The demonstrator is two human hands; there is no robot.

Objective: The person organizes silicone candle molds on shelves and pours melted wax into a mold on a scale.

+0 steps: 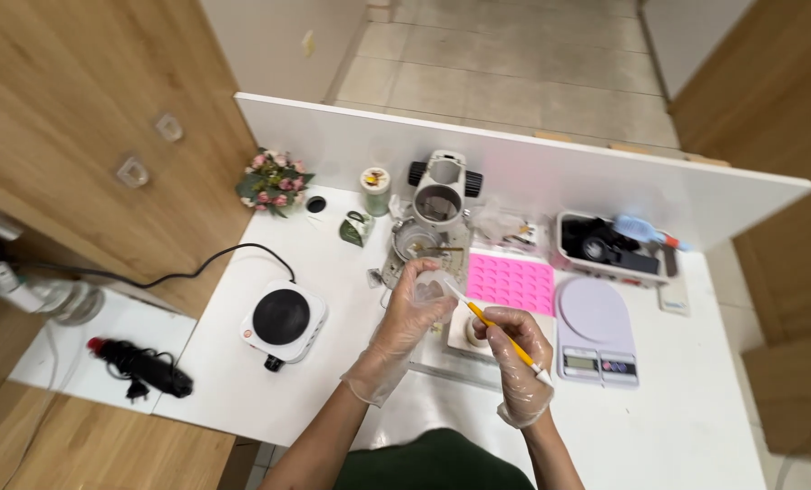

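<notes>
Across the desk: white tabletop point(269, 390) with a white back panel point(550, 172) along its far edge, and everything sits well inside it.
Hotplate: small white single burner point(283, 322) off to the person's left, black disc bare, cord trailing away.
Scale: lilac kitchen scale point(594, 328) on the right, platform bare.
Mould: pink silicone tray point(511, 282) just beyond the hands; I cannot tell whether its cavities hold anything.
Grinder-like device: white machine with black knobs point(441, 193) at the back, a metal bowl point(416, 240) in front of it.
Box: white tray of dark odds and ends point(605, 245) at far right.
Flowers: little pink bouquet point(274, 181) in the left corner, with a small lidded jar point(375, 189) nearby.
Left hand: gloved left hand point(416, 308) curled round a small clear cup point(431, 287), lifted off the table above the centre.
Right hand: gloved right hand point(514, 349) pinching a yellow stick tool point(498, 330), tip aimed into the cup.
Under the hands: white block point(460, 331) carrying a small round jar point(476, 330).
Progress: looks like mid-mixing or scooping, as I judge it; nothing poured into the mould that I can make out.
In the way: the jar below is the nearest thing to knock.
</notes>
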